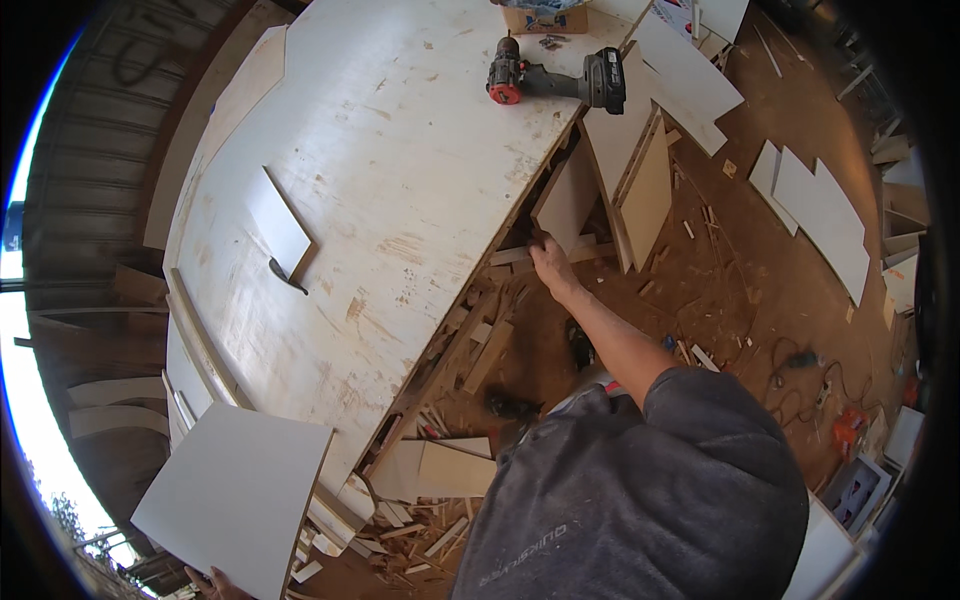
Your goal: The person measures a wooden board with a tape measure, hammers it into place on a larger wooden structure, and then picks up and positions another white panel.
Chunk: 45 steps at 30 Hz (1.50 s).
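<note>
At the lower left, a large white board [235,490] overlaps the near corner of the worktable. My left hand [212,584] grips its bottom edge, and most of that hand is hidden. My right arm reaches under the table's right edge. There my right hand [550,264] is closed at the lower corner of a pale panel [568,200] standing on edge; the fingertips are partly hidden. On the white tabletop [370,200] lies a small white board [281,222], with a dark curved handle-like piece [288,278] against its lower end.
A cordless drill [556,80] lies near the table's far right edge, by a cardboard box [545,18]. More panels [645,190] lean beside the table. White offcuts [820,215] and wood scraps [430,540] litter the brown floor. A cable [800,385] lies at right.
</note>
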Each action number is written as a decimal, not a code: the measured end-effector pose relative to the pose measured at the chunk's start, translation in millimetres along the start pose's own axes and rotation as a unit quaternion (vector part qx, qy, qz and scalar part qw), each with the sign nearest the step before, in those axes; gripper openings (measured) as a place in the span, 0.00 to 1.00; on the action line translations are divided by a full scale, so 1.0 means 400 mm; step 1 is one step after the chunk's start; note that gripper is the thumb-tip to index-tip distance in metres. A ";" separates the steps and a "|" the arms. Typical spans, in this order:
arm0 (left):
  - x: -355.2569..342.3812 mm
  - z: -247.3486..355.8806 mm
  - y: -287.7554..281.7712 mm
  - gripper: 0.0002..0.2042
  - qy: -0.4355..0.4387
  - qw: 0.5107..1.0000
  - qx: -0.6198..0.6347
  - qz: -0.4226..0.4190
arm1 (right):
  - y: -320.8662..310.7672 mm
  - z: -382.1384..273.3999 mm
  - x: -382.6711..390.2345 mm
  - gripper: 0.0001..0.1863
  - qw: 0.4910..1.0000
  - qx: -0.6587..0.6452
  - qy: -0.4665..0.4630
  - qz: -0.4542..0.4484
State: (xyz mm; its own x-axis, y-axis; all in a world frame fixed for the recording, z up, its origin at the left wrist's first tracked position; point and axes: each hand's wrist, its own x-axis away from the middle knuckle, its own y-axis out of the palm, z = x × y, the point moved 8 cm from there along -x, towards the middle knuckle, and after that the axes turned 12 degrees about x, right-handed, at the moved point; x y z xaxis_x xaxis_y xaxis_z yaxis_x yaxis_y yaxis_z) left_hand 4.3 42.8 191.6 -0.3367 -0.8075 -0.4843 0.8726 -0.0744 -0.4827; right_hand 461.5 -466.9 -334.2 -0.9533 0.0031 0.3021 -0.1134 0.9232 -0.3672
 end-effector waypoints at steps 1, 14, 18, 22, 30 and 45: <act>0.017 0.028 0.013 0.32 -0.003 1.000 -0.005 -0.009 | 0.039 0.072 -0.070 0.18 0.998 0.013 -0.006 -0.066; 0.225 0.203 0.027 0.34 -0.020 0.993 -0.081 -0.084 | 0.295 -0.026 -0.114 0.22 0.814 0.503 -0.287 -0.052; 0.302 0.234 -0.026 0.35 -0.023 0.988 -0.112 -0.101 | 0.225 -0.070 0.040 0.27 0.940 0.225 -0.069 -0.246; 0.382 0.310 -0.035 0.36 0.002 0.980 -0.124 -0.154 | 0.070 0.064 0.206 0.31 0.979 0.084 -0.054 -0.178; 0.591 0.482 -0.007 0.32 -0.009 0.955 -0.001 -0.296 | -0.391 0.799 0.775 0.26 0.937 0.289 0.187 -0.056; 1.279 0.847 0.496 0.33 0.246 0.625 -0.066 -0.738 | -0.837 0.753 0.954 0.27 0.992 0.033 0.108 0.049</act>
State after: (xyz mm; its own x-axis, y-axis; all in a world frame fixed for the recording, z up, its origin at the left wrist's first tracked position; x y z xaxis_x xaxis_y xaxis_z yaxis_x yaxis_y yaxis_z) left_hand 124.8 -583.5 95.4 -0.8366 0.3634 0.4100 -0.5430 -0.4506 -0.7086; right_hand 51.3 -890.4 -361.2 -0.8794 0.1796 0.4410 -0.0492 0.8870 -0.4592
